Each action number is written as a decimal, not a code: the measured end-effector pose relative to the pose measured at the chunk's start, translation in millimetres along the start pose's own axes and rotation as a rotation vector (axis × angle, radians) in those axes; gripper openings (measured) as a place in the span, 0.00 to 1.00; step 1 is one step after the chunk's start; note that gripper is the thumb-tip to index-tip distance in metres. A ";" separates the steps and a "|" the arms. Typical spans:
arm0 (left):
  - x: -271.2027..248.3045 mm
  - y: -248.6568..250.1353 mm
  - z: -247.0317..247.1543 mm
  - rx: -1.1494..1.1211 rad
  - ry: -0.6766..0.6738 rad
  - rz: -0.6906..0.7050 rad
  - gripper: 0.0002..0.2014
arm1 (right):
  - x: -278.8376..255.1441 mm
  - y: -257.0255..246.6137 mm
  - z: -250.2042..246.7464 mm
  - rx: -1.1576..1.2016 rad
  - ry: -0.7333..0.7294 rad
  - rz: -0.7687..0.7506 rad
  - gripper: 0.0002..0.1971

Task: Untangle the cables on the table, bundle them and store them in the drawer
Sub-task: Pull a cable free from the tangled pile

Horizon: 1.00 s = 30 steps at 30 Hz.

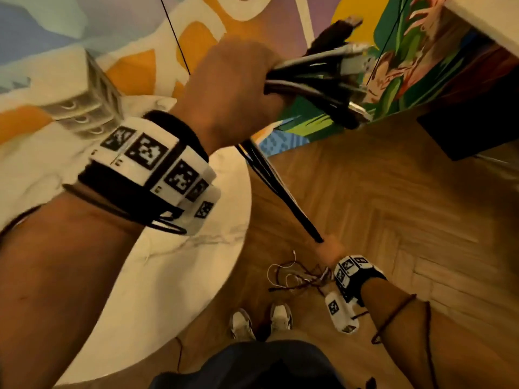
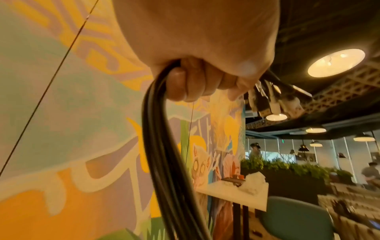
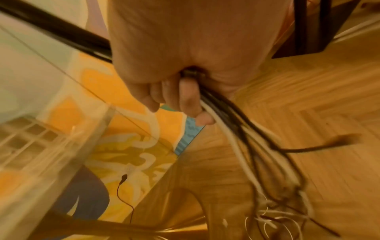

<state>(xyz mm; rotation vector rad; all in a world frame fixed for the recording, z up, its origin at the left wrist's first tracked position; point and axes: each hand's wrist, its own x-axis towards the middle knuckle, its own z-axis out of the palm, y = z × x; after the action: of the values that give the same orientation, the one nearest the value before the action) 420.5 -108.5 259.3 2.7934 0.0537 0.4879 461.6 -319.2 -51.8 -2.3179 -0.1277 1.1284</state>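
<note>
The cables [image 1: 280,192] are stretched taut between the raised left hand [image 1: 233,91] and the lowered right hand [image 1: 331,247] (both fists clenched round them), presumably to straighten them for bundling.

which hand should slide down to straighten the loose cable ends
Right. The right hand already grips the cables low, just above the tangled ends near the floor. The left hand is raised, gripping the plug end as an anchor.

text: none legible | wrist bands [image 1: 157,161]: coded square markers only
</note>
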 end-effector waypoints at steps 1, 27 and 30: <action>-2.9 -0.1 0.4 0.047 -0.013 0.036 0.12 | -1.3 -1.3 -0.6 0.024 0.014 0.016 0.19; -6.3 14.7 74.5 -0.592 0.009 -0.247 0.07 | -40.4 -62.2 -27.8 0.387 0.015 -0.417 0.24; -6.4 11.9 71.2 -0.478 0.004 -0.183 0.10 | -8.4 -38.1 -22.1 0.352 0.119 -0.224 0.17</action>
<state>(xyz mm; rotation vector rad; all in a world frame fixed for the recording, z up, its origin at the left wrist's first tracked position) 438.2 -141.1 197.1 2.2940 0.1678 0.3987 478.5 -299.4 -15.3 -1.9945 -0.1289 0.8252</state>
